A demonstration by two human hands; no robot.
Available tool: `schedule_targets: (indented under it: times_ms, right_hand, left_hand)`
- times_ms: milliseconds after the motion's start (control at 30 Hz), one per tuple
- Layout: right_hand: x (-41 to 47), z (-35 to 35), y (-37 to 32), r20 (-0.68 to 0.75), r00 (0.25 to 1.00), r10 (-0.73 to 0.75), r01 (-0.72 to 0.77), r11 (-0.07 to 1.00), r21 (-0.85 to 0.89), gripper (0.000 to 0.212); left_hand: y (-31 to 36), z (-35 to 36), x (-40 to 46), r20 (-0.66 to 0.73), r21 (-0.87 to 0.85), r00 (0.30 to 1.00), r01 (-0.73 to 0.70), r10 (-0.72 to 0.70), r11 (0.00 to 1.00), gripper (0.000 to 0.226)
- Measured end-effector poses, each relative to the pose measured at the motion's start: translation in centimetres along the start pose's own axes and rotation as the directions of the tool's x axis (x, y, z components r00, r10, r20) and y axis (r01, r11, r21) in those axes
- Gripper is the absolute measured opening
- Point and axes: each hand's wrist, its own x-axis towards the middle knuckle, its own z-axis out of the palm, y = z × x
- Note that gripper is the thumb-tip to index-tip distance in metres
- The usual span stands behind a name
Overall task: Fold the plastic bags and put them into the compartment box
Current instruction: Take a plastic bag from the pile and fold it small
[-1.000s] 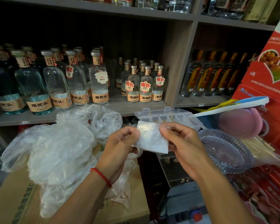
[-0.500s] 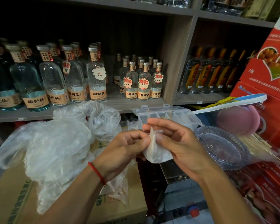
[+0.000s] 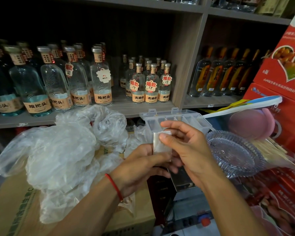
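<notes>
Left of the compartment box (image 3: 175,119), loose plastic bags (image 3: 58,150) lie heaped on a carton (image 3: 15,210). Just below the box's near edge, the left hand (image 3: 140,166) pinches the bottom of a folded bag (image 3: 161,143) while the right hand (image 3: 186,147) grips its top. Pressing each crease flat should keep the packet small enough for a compartment.
</notes>
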Motion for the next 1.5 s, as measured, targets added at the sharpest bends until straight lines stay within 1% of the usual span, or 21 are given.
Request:
schedule_targets:
  times_ms: [133, 167, 233, 300, 367, 400, 467, 533, 567, 633, 667, 733, 800, 867, 900, 1000, 1133, 1233, 1333, 1433, 1500]
  right_hand:
    - [0.0, -1.1, -0.3, 0.072, 0.996, 0.044, -0.044, 0.999, 0.003, 0.020]
    - [-0.1, -1.3, -0.5, 0.109, 0.993, 0.043, -0.037, 0.998, -0.052, 0.018]
    - [-0.3, -1.5, -0.5, 0.185, 0.982, 0.041, 0.007, 0.969, -0.248, 0.025]
    - [-0.4, -1.2, -0.1, 0.225, 0.974, 0.020, 0.063, 0.933, -0.354, 0.020]
    - [-0.3, -0.9, 0.3, 0.146, 0.988, -0.041, 0.093, 0.923, -0.374, 0.008]
    - [-0.3, -0.8, 0.5, 0.074, 0.994, -0.078, 0.100, 0.923, -0.371, 0.008]
    - [0.0, -0.5, 0.9, -0.076, 0.987, -0.142, 0.108, 0.934, -0.340, 0.010]
    - [0.2, -0.1, 1.2, -0.194, 0.964, -0.182, 0.113, 0.940, -0.323, 0.010]
    - [0.2, 0.3, 1.4, -0.234, 0.951, -0.202, 0.119, 0.939, -0.324, 0.011]
    - [0.2, 1.1, 2.0, -0.288, 0.922, -0.260, 0.156, 0.928, -0.339, 0.013]
    - [0.2, 1.5, 2.3, -0.304, 0.909, -0.284, 0.175, 0.924, -0.340, 0.015]
    - [0.2, 2.0, 2.5, -0.316, 0.907, -0.279, 0.166, 0.925, -0.341, 0.019]
    - [0.3, 2.1, 2.5, -0.282, 0.941, -0.188, 0.080, 0.932, -0.353, 0.025]
    - [0.5, 2.0, 2.4, -0.223, 0.970, -0.099, 0.007, 0.925, -0.380, 0.034]
    - [0.5, 2.0, 2.4, -0.210, 0.974, -0.087, -0.003, 0.919, -0.395, 0.037]
    - [0.5, 2.0, 2.4, -0.218, 0.968, -0.123, 0.039, 0.935, -0.354, 0.035]
    - [0.4, 2.6, 2.8, -0.268, 0.947, -0.179, 0.114, 0.964, -0.240, 0.024]
    - [0.4, 3.0, 3.2, -0.282, 0.934, -0.218, 0.165, 0.966, -0.201, 0.021]
    - [0.3, 3.2, 3.2, -0.260, 0.941, -0.217, 0.178, 0.970, -0.166, 0.023]
    - [0.2, 3.1, 3.0, -0.205, 0.965, -0.164, 0.141, 0.983, -0.120, 0.031]
    - [0.2, 2.7, 2.7, -0.163, 0.974, -0.160, 0.130, 0.975, -0.181, 0.033]
  left_hand:
    - [0.4, -0.5, -0.3, 0.090, -0.035, 0.992, 0.095, -0.092, 0.995, 0.013]
    - [0.4, -0.6, -0.3, 0.108, -0.040, 0.987, 0.126, -0.121, 0.991, 0.012]
    - [0.5, -0.7, -0.3, 0.123, -0.033, 0.976, 0.184, -0.178, 0.982, 0.010]
    - [0.4, -0.7, -0.3, 0.131, -0.002, 0.966, 0.223, -0.221, 0.975, 0.011]
    - [0.5, -0.9, -0.4, 0.115, 0.010, 0.962, 0.246, -0.246, 0.969, 0.012]
    - [0.6, -1.0, -0.5, 0.096, 0.008, 0.965, 0.244, -0.244, 0.970, 0.015]
    - [0.6, -0.8, -0.5, 0.036, 0.015, 0.977, 0.209, -0.210, 0.978, 0.040]
    - [0.3, 0.0, 0.0, -0.098, 0.002, 0.986, 0.137, -0.136, 0.991, 0.059]
    - [0.0, 0.7, 0.3, -0.193, -0.012, 0.978, 0.079, -0.080, 0.997, 0.059]
    - [-0.5, 1.8, 0.9, -0.387, 0.018, 0.921, -0.036, 0.040, 0.999, 0.045]
    - [-0.7, 2.1, 1.0, -0.459, 0.083, 0.883, -0.066, 0.097, 0.994, 0.038]
    - [-1.1, 2.0, 1.1, -0.539, 0.229, 0.819, -0.082, 0.196, 0.970, 0.032]
    - [-1.0, 1.5, 1.0, -0.556, 0.321, 0.782, -0.110, 0.281, 0.941, 0.029]
    - [-0.9, 1.2, 0.8, -0.543, 0.361, 0.772, -0.142, 0.331, 0.922, 0.028]
    - [-0.9, 1.0, 0.7, -0.537, 0.375, 0.768, -0.154, 0.349, 0.914, 0.028]
    - [-1.0, 0.9, 0.5, -0.532, 0.391, 0.755, -0.183, 0.384, 0.902, 0.028]
    - [-0.8, 1.2, 0.7, -0.552, 0.264, 0.756, -0.243, 0.353, 0.933, 0.029]
    - [-0.7, 1.3, 0.8, -0.555, 0.229, 0.748, -0.283, 0.364, 0.931, 0.029]
    - [-0.6, 1.1, 0.6, -0.547, 0.248, 0.738, -0.309, 0.396, 0.918, 0.027]
    - [-0.6, 0.8, 0.5, -0.553, 0.280, 0.718, -0.317, 0.422, 0.906, 0.026]
    - [-0.6, 0.6, 0.4, -0.553, 0.313, 0.712, -0.306, 0.434, 0.899, 0.026]
